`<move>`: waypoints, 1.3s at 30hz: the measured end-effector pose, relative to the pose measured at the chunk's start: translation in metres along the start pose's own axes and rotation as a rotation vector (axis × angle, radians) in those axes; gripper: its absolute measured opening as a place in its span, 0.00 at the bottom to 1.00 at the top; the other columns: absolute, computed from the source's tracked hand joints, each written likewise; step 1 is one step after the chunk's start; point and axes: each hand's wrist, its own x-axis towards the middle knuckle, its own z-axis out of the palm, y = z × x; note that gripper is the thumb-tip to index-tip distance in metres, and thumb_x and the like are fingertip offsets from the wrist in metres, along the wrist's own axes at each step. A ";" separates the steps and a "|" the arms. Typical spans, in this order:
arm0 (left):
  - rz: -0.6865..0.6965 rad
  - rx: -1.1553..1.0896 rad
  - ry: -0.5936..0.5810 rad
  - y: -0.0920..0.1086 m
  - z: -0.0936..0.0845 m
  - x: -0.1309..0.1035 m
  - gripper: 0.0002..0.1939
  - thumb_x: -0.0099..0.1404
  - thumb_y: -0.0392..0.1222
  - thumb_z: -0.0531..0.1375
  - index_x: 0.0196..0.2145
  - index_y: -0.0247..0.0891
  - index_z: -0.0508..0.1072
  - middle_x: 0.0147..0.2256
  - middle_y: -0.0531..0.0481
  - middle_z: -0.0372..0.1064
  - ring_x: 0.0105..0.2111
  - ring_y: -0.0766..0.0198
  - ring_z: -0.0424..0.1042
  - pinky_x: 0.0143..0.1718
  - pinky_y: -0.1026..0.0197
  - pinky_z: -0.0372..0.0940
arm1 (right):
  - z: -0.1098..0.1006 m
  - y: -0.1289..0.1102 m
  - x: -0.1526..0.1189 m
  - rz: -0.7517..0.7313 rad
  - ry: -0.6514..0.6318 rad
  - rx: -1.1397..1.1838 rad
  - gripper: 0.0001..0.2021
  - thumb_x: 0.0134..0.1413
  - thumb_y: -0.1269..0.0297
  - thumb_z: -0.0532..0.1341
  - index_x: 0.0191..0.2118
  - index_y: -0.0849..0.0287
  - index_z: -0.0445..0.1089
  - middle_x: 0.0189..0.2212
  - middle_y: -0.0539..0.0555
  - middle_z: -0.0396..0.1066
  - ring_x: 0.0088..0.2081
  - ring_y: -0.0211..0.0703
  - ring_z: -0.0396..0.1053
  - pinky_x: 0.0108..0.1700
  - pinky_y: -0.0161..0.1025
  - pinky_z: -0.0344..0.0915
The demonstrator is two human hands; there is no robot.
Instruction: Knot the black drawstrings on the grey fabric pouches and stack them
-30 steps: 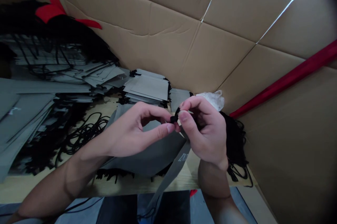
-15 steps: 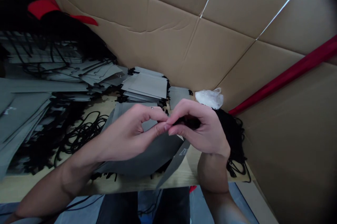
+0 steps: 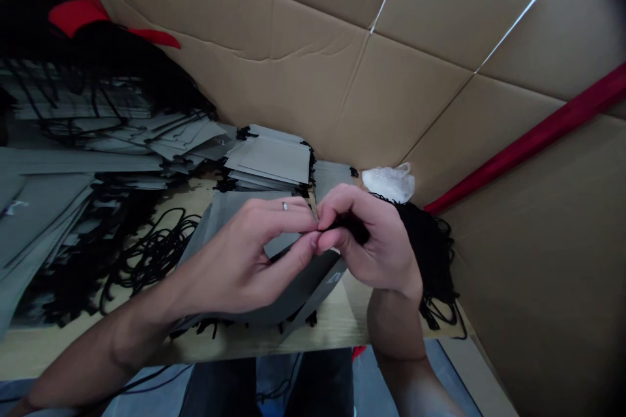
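Note:
My left hand [image 3: 259, 254] and my right hand [image 3: 376, 241] meet fingertip to fingertip above the table. Both are closed in a pinch on a piece of black cord [image 3: 349, 226], mostly hidden in the curl of my right fingers. Beneath them lies a grey paper bag [image 3: 313, 293], its near flap raised and showing a small white print. Other grey bags with black cord ends lie under it, partly covered by my left hand.
Stacked grey bags [image 3: 274, 159] stand behind my hands, and larger heaps [image 3: 44, 208] fill the left. Loose black cords [image 3: 151, 247] lie left, with a black cord bundle [image 3: 430, 254] at right. A clear plastic bag [image 3: 390, 183] sits by the cardboard wall [image 3: 303, 45].
My left hand has turned a little and its fingers have shifted right, bringing its ring into clearer view. My pinched fingertips stay together. The raised grey flap has moved slightly left.

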 end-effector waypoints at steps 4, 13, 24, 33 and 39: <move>0.083 -0.081 0.006 -0.001 0.003 0.000 0.12 0.78 0.30 0.59 0.37 0.35 0.79 0.34 0.49 0.79 0.38 0.63 0.75 0.42 0.60 0.70 | 0.004 -0.001 -0.002 0.040 -0.029 0.242 0.03 0.74 0.68 0.70 0.45 0.56 0.76 0.34 0.50 0.78 0.33 0.37 0.77 0.36 0.35 0.75; -0.047 -0.314 -0.089 -0.002 -0.006 0.001 0.16 0.83 0.36 0.57 0.35 0.37 0.78 0.32 0.53 0.76 0.33 0.68 0.74 0.37 0.68 0.69 | 0.005 -0.007 -0.001 0.187 -0.017 0.465 0.11 0.67 0.66 0.77 0.51 0.56 0.79 0.38 0.50 0.84 0.33 0.39 0.85 0.35 0.33 0.83; -0.099 -0.374 -0.120 -0.006 -0.004 0.004 0.21 0.86 0.40 0.55 0.34 0.37 0.77 0.33 0.52 0.77 0.35 0.67 0.75 0.40 0.67 0.69 | 0.006 0.011 -0.001 -0.124 0.123 -0.036 0.05 0.70 0.65 0.74 0.49 0.54 0.82 0.40 0.52 0.83 0.36 0.41 0.83 0.38 0.37 0.82; -0.068 -0.343 -0.044 0.001 -0.004 -0.002 0.22 0.85 0.43 0.59 0.30 0.36 0.74 0.28 0.54 0.72 0.28 0.70 0.69 0.31 0.66 0.63 | 0.028 0.017 0.005 -0.306 0.266 0.000 0.05 0.75 0.61 0.71 0.47 0.56 0.82 0.32 0.50 0.82 0.31 0.38 0.79 0.35 0.36 0.77; -0.054 -0.385 -0.055 0.003 -0.005 -0.002 0.24 0.84 0.45 0.60 0.28 0.37 0.74 0.25 0.52 0.71 0.27 0.68 0.70 0.31 0.64 0.65 | 0.025 0.010 0.003 -0.161 0.205 0.128 0.05 0.74 0.59 0.71 0.48 0.53 0.83 0.36 0.52 0.84 0.34 0.42 0.82 0.37 0.39 0.78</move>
